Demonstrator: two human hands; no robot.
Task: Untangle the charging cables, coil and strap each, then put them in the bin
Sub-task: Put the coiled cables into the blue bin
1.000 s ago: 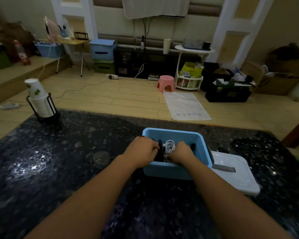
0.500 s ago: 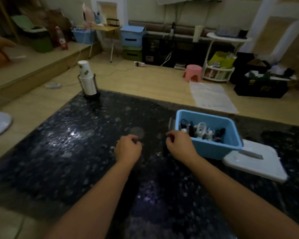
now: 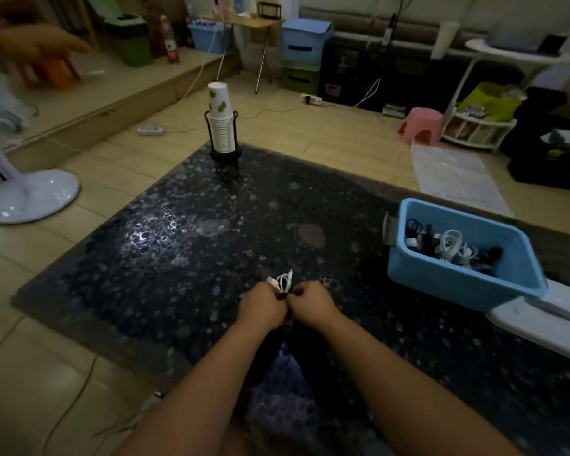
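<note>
Right, both hands meet over the near middle of the dark speckled table [image 3: 178, 258], knuckles almost touching. My left hand [image 3: 261, 305] and right hand [image 3: 311, 303] each have fingers curled in on a small white cable bundle [image 3: 283, 282], pinching it at its base. Its loops and plug ends stick out past the fingertips, on the far side from me. There looks to be a dark bit right at the pinch point, maybe a strap, but it's too small and dim to say.

Key relation: the cable's long axis runs away from me, out of the grip toward the far table edge, so any pulling apart or wrapping goes sideways between the two hands. Neither hand is nearer; they share it evenly.

The blue bin [image 3: 441, 281] sits to the right and a little farther off, well apart from the hands, partly resting on a white lid [image 3: 547, 327]. More cables [image 3: 451, 246], white and black, are in it. My right hand is the closer one for the drop-in.

My guess is this is the coil or strap step on one cable; the bin move comes after. A cup stack [image 3: 221, 123] stands at the far edge, out of the way.
</note>
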